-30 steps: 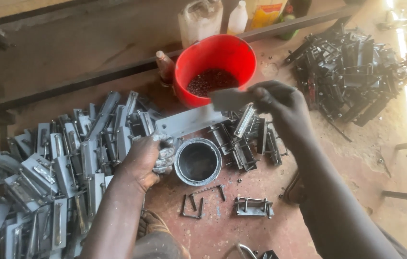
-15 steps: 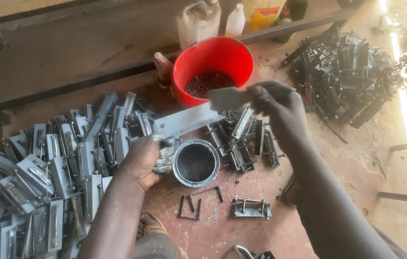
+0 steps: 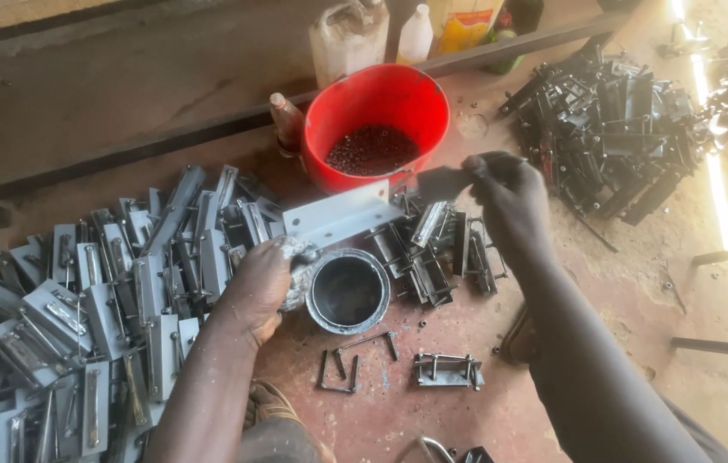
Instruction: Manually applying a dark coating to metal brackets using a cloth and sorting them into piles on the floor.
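Note:
My left hand (image 3: 263, 287) grips one end of a flat grey metal bracket (image 3: 342, 214) along with a pale rag, just left of an open round tin (image 3: 348, 291) on the red floor. My right hand (image 3: 509, 197) holds the bracket's other, darker end, raised in front of a red bucket (image 3: 389, 107) that has dark small parts in its bottom. The bracket slants up to the right across both hands, above the tin.
A heap of grey metal brackets (image 3: 98, 300) lies at the left, a pile of dark assembled ones (image 3: 612, 129) at the upper right. Loose U-shaped bolts (image 3: 351, 360) and a clamp (image 3: 448, 370) lie below the tin. Bottles and a jerrycan (image 3: 347, 34) stand behind the bucket.
Both hands and the bracket have stayed almost where they were; the view has shifted only slightly.

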